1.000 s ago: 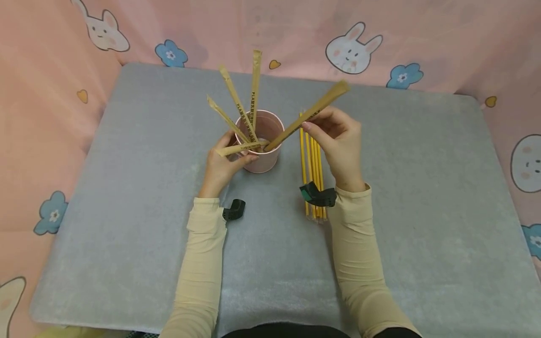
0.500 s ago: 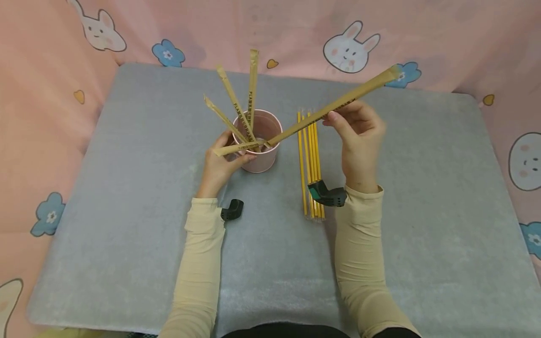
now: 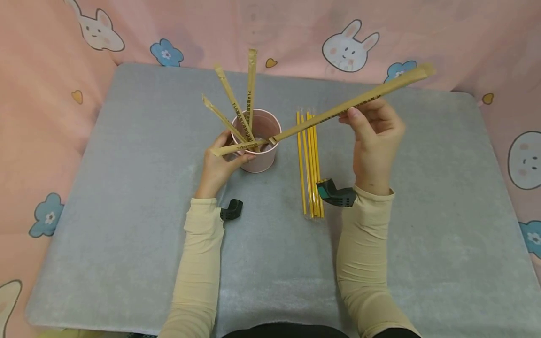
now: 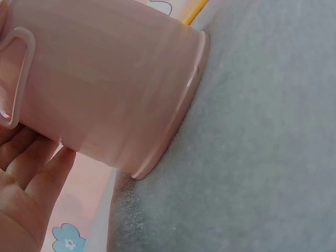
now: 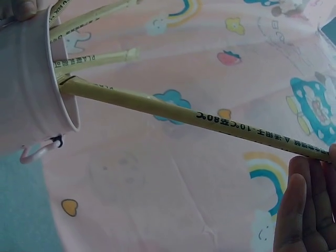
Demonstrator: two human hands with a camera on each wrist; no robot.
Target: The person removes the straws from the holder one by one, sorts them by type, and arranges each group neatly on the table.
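My left hand holds a small pink bucket by its side, thumb at the near rim and fingers round the far left. In the left wrist view the bucket stands on the grey cloth, with part of a pink wire handle showing. Several paper-wrapped straws lean out of it to the left and back. Between thumb and fingers, my right hand pinches another paper-wrapped straw. That straw slants up to the right; its lower end is at the bucket's mouth in the right wrist view.
Several thin yellow sticks in clear wrapping lie side by side, right of the bucket. A grey cloth covers the table. Pink printed curtain hangs behind and along the sides.
My right hand has moved right, drawing the pinched straw outward so its lower end has risen from inside the bucket to the rim. The left hand and bucket stay put.
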